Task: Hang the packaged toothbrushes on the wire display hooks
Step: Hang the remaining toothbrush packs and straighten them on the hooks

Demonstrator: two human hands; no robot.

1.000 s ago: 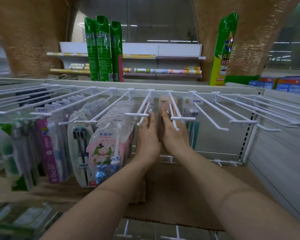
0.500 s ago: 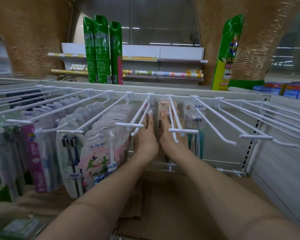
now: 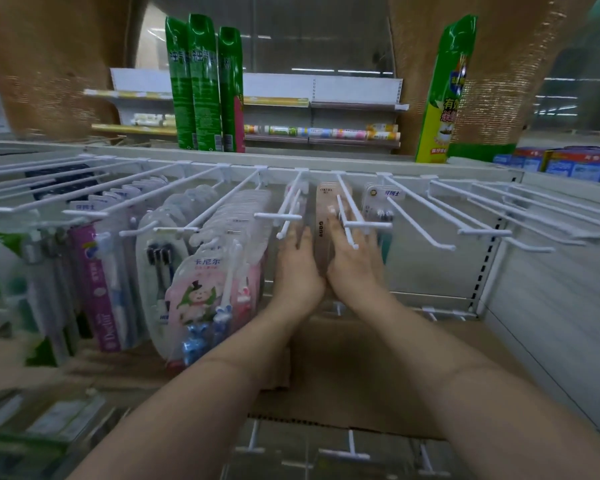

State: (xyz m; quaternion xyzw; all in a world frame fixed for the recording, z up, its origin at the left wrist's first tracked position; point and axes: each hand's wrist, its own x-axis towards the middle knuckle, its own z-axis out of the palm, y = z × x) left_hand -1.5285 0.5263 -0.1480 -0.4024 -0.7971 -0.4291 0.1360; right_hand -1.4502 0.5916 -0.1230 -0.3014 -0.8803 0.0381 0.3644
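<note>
Brown cardboard [image 3: 378, 368] lines the shelf floor under both forearms. Further in, the left hand [image 3: 297, 268] and right hand [image 3: 352, 265], fingers straight, press flat on either side of a beige toothbrush pack [image 3: 324, 216] hanging between white wire hooks [image 3: 349, 209]; bare hooks stretch rightward.

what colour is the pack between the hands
Pale peach-pink pack with dark lettering, in the head view.

toothbrush pack [image 3: 323, 216]: beige, upright, hung edge-on at 12 o'clock
wire hook [image 3: 347, 206]: white, threaded through its top
</note>
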